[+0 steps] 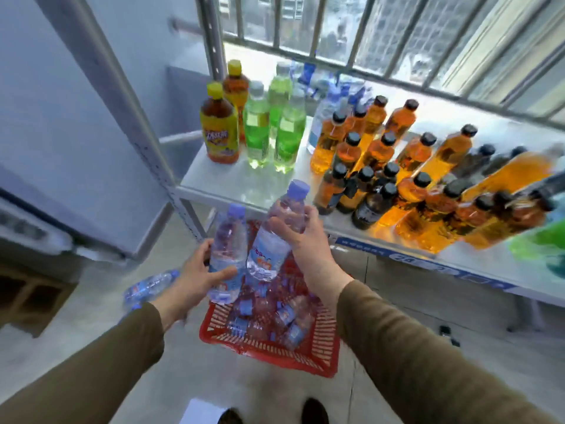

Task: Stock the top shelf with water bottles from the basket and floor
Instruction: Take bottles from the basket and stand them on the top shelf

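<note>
Above basket (pixel 269 353), hands gripping bottles (pixel 227 249).

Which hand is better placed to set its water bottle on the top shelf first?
Probably the right hand: its water bottle is already raised near the shelf edge, beside bare space. The left hand holds its bottle lower, over the red basket.

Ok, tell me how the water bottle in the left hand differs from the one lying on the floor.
The held water bottle stands nearly upright above the red basket, gripped by the left hand; the floor bottle lies on its side, untouched. The held one sits beside the bottle in the right hand; the floor one lies alone, left of the basket. Both are clear with purple-blue caps and similar labels.
</note>
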`<state>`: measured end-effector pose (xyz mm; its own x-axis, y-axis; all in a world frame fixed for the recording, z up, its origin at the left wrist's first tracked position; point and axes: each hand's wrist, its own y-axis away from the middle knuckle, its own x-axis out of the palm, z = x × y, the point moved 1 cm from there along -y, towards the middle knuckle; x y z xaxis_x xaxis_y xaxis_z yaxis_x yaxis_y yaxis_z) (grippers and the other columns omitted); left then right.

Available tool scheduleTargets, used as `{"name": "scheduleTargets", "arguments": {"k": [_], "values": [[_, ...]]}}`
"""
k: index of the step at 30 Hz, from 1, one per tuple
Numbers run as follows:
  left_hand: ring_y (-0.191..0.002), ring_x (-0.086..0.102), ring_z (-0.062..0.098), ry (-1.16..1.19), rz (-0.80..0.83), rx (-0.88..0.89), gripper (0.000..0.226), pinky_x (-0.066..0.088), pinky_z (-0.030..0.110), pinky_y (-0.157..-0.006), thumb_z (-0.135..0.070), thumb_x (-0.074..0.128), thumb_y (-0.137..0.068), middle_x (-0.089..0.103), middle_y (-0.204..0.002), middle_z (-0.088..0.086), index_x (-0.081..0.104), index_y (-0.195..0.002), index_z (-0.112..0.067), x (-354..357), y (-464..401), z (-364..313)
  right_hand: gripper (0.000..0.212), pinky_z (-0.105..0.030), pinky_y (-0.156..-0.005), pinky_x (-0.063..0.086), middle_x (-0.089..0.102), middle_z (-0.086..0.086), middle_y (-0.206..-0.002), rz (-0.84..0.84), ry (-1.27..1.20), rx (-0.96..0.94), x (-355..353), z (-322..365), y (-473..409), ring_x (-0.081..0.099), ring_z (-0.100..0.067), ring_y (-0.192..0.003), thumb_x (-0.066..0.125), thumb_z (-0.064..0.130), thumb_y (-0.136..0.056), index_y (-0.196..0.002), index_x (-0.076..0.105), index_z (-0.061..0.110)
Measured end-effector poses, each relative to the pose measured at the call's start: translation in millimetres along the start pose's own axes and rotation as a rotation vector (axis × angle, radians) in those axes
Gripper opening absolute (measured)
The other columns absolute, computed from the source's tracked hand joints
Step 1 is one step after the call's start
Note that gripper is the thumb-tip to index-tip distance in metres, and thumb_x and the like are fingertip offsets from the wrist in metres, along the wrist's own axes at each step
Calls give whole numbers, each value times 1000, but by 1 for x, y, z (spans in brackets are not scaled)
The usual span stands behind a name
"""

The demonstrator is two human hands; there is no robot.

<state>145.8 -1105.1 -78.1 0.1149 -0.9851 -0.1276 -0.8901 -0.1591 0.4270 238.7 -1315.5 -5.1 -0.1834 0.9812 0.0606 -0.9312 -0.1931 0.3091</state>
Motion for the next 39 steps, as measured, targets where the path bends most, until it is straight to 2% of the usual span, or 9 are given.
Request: {"name": "scheduleTargets", "arguments": {"k": [3, 7, 10, 12, 15, 21, 29, 34, 39], "values": [[-112, 70, 21, 25, -6, 128, 58, 59, 36, -83, -17, 88, -75, 74, -119, 1, 57, -124, -20, -20, 36, -95, 49, -41, -90, 55, 70, -18, -118, 49, 71, -145, 15, 103, 23, 70, -26, -105, 82, 10, -83, -122, 54, 1], [-102, 70, 10, 19, -62, 312, 62, 57, 32, -79, -41, 87, -62, 74, -114, -5, 58, -115, -28, -41, 81, -216, 42, -23, -80, 55, 75, -7, -112, 123, 114, -316, 30, 231, 53, 72, -19, -101, 83, 13, -81, -116, 61, 8], [-99, 70, 21, 34, -83, 419, 59, 60, 36, -70, -24, 89, -71, 73, -112, 5, 54, -118, -16, -55, 104, -293, 31, -26, -82, 54, 75, -4, -108, 189, 102, -432, 38, 311, 69, 72, -17, -96, 77, 4, -85, -110, 62, 15], [-101, 71, 27, 29, -78, 495, 52, 61, 41, -72, -11, 83, -79, 73, -113, 10, 52, -121, -10, -60, 120, -339, 33, -23, -80, 54, 73, -5, -105, 191, 89, -493, 39, 359, 79, 71, -14, -91, 73, -2, -86, -115, 60, 7], [-100, 70, 20, 42, -80, 595, 46, 61, 34, -73, -12, 80, -77, 73, -113, 7, 55, -116, -14, -63, 141, -397, 42, -28, -86, 57, 72, -12, -110, 174, 107, -566, 40, 419, 93, 70, -17, -94, 77, 8, -86, -122, 59, -2], [-105, 70, 15, 22, -111, 700, 61, 56, 37, -84, -32, 87, -70, 73, -114, -1, 55, -119, -17, -60, 151, -476, 69, -52, -105, 51, 71, -14, -122, 98, 117, -670, 29, 494, 90, 67, -34, -114, 82, 47, -70, -128, 64, 16], [-111, 67, 35, 65, -203, 767, 61, 57, 49, -90, -23, 82, -78, 71, -120, 11, 50, -126, -4, -46, 92, -546, 60, -43, -100, 54, 73, -9, -119, 163, 134, -658, -6, 560, 13, 70, -22, -107, 79, 38, -78, -129, 62, 12], [-110, 68, 28, 125, -313, 743, 57, 59, 35, -82, -28, 87, -74, 70, -119, 8, 55, -120, -15, -41, 36, -576, 57, -47, -97, 55, 70, -13, -119, 224, 155, -629, -12, 591, -64, 69, -26, -106, 80, 29, -80, -129, 59, 9], [-109, 67, 24, 103, -376, 736, 55, 58, 38, -88, -38, 88, -71, 69, -117, 6, 58, -114, -21, -43, -11, -598, 41, -51, -100, 54, 72, -8, -117, 299, 166, -568, 1, 612, -135, 69, -28, -109, 78, 20, -86, -123, 61, 14]]}}
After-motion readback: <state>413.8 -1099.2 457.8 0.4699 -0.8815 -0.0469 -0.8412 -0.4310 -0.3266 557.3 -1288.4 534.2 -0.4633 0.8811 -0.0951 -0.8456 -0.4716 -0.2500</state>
